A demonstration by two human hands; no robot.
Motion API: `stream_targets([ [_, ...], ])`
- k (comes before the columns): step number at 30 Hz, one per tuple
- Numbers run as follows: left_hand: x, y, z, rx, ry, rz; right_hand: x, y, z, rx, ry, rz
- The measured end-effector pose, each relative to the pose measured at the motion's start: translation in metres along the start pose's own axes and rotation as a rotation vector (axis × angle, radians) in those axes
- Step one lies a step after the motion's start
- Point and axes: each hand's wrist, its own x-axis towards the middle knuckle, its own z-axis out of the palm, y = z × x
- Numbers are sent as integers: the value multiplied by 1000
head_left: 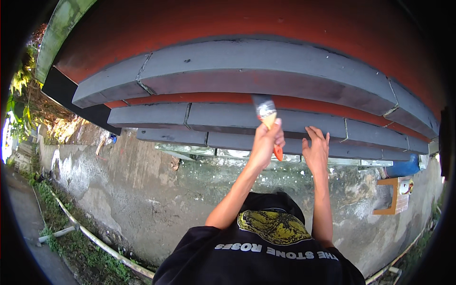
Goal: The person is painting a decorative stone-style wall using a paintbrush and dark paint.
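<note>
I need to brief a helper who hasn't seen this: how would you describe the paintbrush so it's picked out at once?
Start at the red wall with its grey ledges. Against the middle ledge, the left hand holds up a paintbrush. It is the only tool there, with dark bristles, a metal band and an orange handle.

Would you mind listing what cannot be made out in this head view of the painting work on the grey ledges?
- Paintbrush: the orange handle's middle is hidden inside the left hand; the bristle tips blur into the grey ledge.
- Right hand: palm faces away, so contact with the lower ledge is unclear.
- Blue container, far right: partly hidden under the ledges and bent by the fisheye rim.
</note>
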Motion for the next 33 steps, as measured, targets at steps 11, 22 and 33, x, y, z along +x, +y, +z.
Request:
stream_targets([
  [11, 16, -15, 44, 53, -39, 109, 1, 8, -6, 36, -49, -40],
  [22, 29, -9, 29, -60, 96, 205, 5, 24, -16, 93, -144, -93],
  [33, 24, -75, 73, 466, -114, 14, 8, 47, -21, 23, -296, -233],
])
